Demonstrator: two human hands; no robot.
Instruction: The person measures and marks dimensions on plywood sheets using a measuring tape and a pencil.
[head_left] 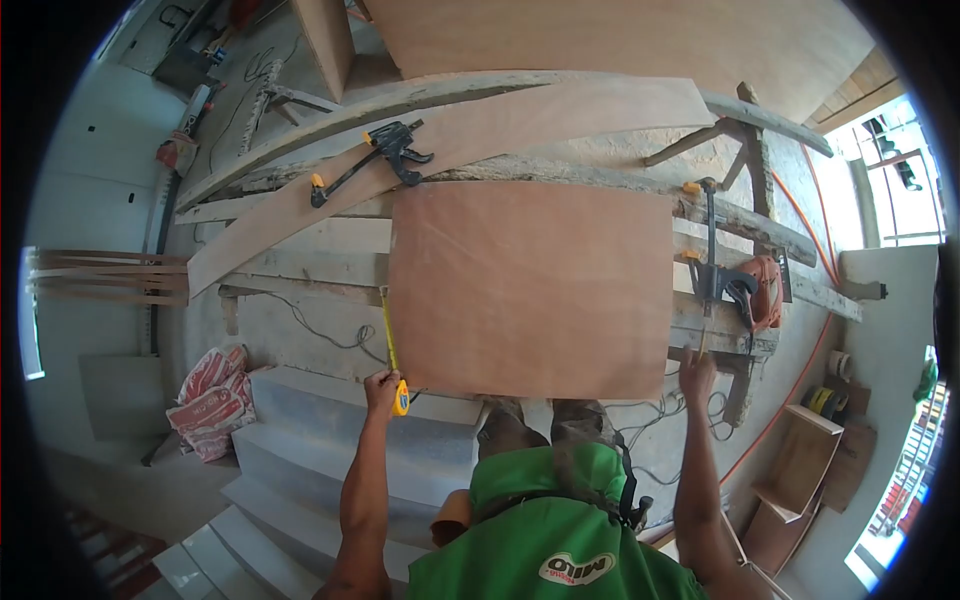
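Note:
A rectangular brown plywood panel point(530, 290) lies flat across wooden beams in front of me. My left hand point(380, 392) is closed around a yellow tape measure point(401, 399) near the panel's lower left corner. Its yellow blade point(390, 330) is drawn out along the panel's left edge. Just right of the panel, my right hand point(697, 376) is closed on a thin stick that looks like a pencil point(703, 340), pointing away from me. Beyond its tip, a black bar clamp point(710, 275) with orange pads lies on the beams.
A second bar clamp point(395, 150) rests on a long plywood strip point(560, 110) behind the panel. A red power tool point(766, 292) sits at right. Steps point(330, 400), a red-and-white sack point(212, 400), loose cables point(335, 340) and an orange hose point(780, 430) surround the trestle.

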